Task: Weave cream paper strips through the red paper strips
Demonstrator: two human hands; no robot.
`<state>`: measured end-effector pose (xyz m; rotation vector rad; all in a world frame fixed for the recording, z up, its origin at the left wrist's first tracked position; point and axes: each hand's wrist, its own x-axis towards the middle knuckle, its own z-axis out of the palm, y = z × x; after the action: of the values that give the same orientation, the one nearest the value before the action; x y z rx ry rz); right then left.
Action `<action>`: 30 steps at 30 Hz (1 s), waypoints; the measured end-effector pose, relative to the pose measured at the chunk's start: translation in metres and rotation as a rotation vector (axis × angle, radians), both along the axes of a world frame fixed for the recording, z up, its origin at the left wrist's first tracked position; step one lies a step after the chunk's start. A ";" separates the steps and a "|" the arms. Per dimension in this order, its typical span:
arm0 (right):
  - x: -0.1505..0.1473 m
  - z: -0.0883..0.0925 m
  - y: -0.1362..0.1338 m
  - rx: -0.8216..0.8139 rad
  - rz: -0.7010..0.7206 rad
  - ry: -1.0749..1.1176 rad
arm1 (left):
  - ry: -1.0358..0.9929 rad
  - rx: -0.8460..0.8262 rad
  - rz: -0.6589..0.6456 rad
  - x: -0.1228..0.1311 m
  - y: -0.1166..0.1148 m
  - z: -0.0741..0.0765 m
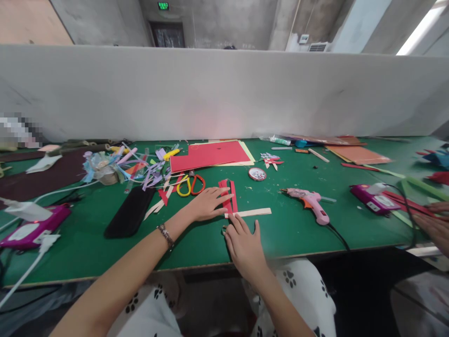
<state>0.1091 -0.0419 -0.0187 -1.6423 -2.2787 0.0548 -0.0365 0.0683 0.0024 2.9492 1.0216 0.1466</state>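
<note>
I see a green tabletop [273, 236], red strips [235, 197], a cream strip [255, 212], a pink glue gun [313, 200] with orange trigger [307, 204], yellow-and-red scissor handles [190, 184], white trousers [308, 292] with black paw prints [289, 279].

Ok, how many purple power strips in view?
2: one power strip at far left, near the table's front edge; the other right of the glue gun. More may be hidden.

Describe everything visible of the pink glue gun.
The pink glue gun lies on its side on the green tabletop, right of the right hand, its metallic-looking nozzle pointing left. The body looks plastic, with an orange trigger, translucent stick out the back and black cord from the handle. No hand touches it.
</note>
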 end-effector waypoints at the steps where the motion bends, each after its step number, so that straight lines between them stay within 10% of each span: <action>1: 0.000 0.000 0.000 -0.002 0.000 -0.004 | 0.001 0.009 -0.026 0.004 0.001 0.001; 30: 0.001 -0.001 -0.002 0.088 -0.080 -0.021 | -0.099 -0.017 -0.208 0.014 -0.002 -0.004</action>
<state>0.1101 -0.0435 -0.0196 -1.6935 -2.1950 -0.0810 -0.0222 0.0659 -0.0012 2.9740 0.6965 0.2743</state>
